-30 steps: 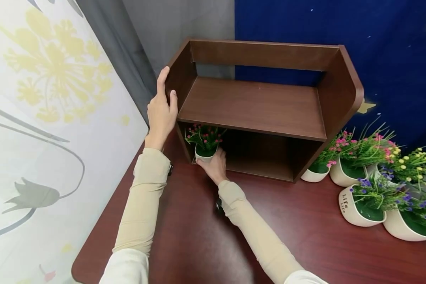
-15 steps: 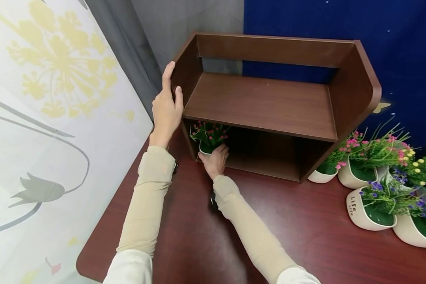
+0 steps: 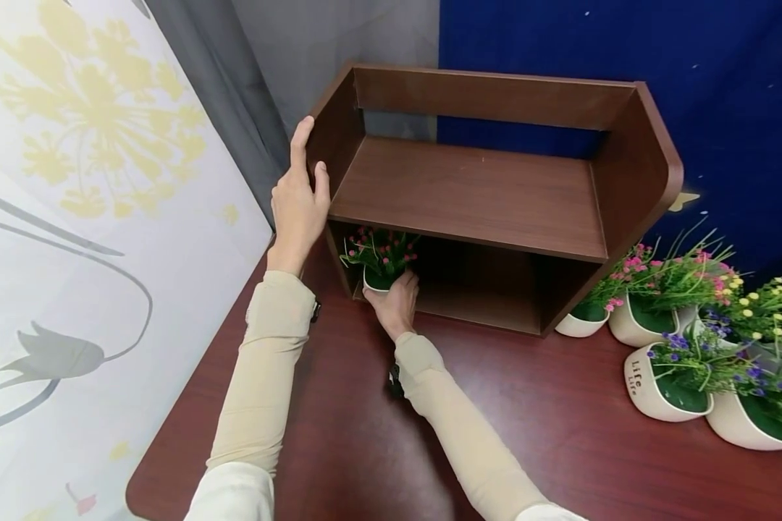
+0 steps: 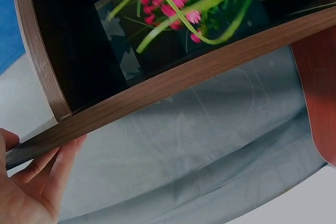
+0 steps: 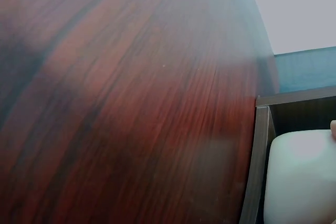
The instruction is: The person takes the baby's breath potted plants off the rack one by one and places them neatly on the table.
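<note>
A two-tier dark brown wooden shelf (image 3: 469, 192) stands on the table. My left hand (image 3: 297, 213) grips its left side panel, thumb on one face and fingers on the other, as the left wrist view also shows along the panel's edge (image 4: 173, 85). In the lower compartment, at the left end, is a small potted plant (image 3: 383, 253) with pink-red flowers. My right hand (image 3: 396, 302) holds its white pot (image 5: 299, 177) at the front, thumb to the left and fingers to the right. The pot's lower part is partly hidden by the hand.
Several white pots with artificial flowers, among them a purple-flowered pot marked "Life" (image 3: 667, 383), stand right of the shelf. The reddish-brown table (image 3: 339, 434) has a rounded front left corner. A white patterned panel (image 3: 72, 253) borders the left; grey and blue curtains (image 3: 534, 36) hang behind.
My right hand has moved the potted plant slightly deeper into the lower compartment. My left hand stays on the side panel. The head view has shifted a little.
</note>
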The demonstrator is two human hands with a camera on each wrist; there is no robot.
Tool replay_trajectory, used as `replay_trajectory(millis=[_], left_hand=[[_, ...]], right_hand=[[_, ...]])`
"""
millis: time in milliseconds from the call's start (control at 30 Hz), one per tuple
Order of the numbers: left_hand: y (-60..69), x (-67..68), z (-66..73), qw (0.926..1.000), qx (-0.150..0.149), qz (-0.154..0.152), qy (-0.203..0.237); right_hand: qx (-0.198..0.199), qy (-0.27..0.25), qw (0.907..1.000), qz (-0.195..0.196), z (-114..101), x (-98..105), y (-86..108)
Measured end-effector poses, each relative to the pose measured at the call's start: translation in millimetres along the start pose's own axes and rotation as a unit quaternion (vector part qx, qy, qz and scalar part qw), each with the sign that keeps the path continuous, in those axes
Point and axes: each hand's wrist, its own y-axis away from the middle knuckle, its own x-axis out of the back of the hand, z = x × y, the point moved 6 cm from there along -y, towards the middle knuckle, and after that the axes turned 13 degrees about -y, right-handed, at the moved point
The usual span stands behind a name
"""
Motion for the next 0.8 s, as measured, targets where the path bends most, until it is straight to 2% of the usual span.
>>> replay_trajectory(millis=[233,533,800], left_hand=[[-0.4,-4.3,-6.9,1.0000,0.004,0.007,-0.005],[-0.6,-8.3,-7.8,1.0000,0.003,0.001,0.008],[-4.0,-10.9,-12.8,0.9999,-0.002,0.013,0.002]], right_hand=[[0.021,-0.001,0.9998,0.004,4,14,8.4],[0.002,-0.010,0.9999,-0.006,11,33,20.1],[-0.004,-0.021,0.9997,-0.011,11,49,29.0]])
